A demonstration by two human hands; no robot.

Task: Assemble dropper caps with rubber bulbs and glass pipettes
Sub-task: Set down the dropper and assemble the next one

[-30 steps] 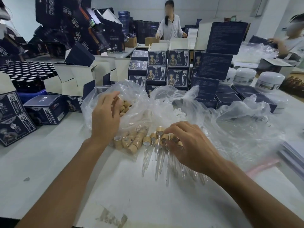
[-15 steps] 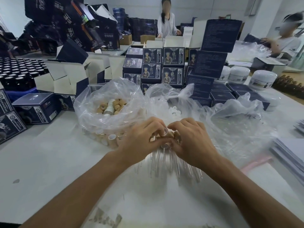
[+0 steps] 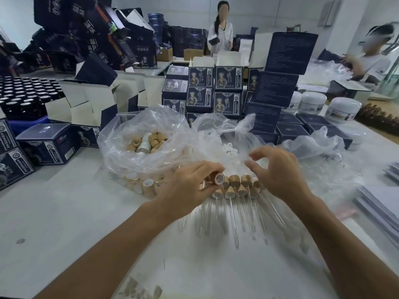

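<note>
My left hand (image 3: 190, 186) grips a tan wooden dropper cap (image 3: 218, 178) by its side, its open white-lined end facing me. Just right of it lies a row of assembled caps with glass pipettes (image 3: 237, 190), their clear tubes pointing toward me on the white table. My right hand (image 3: 278, 171) hovers above the row's right end, fingers spread and curled, holding nothing. Behind my left hand a clear plastic bag of loose wooden caps (image 3: 149, 141) lies open. A second clear bag with white rubber bulbs (image 3: 228, 147) sits behind the row.
Dark blue product boxes (image 3: 216, 91) are stacked behind the bags and more lie at the left (image 3: 47, 143). White jars (image 3: 343, 111) stand at the back right. Crumpled plastic (image 3: 319, 156) and a paper stack (image 3: 384, 203) lie at the right. Two people work beyond.
My left hand left the cap bag, met the right hand over the pipettes, and now holds one cap. My right hand has lifted off the row and opened.
</note>
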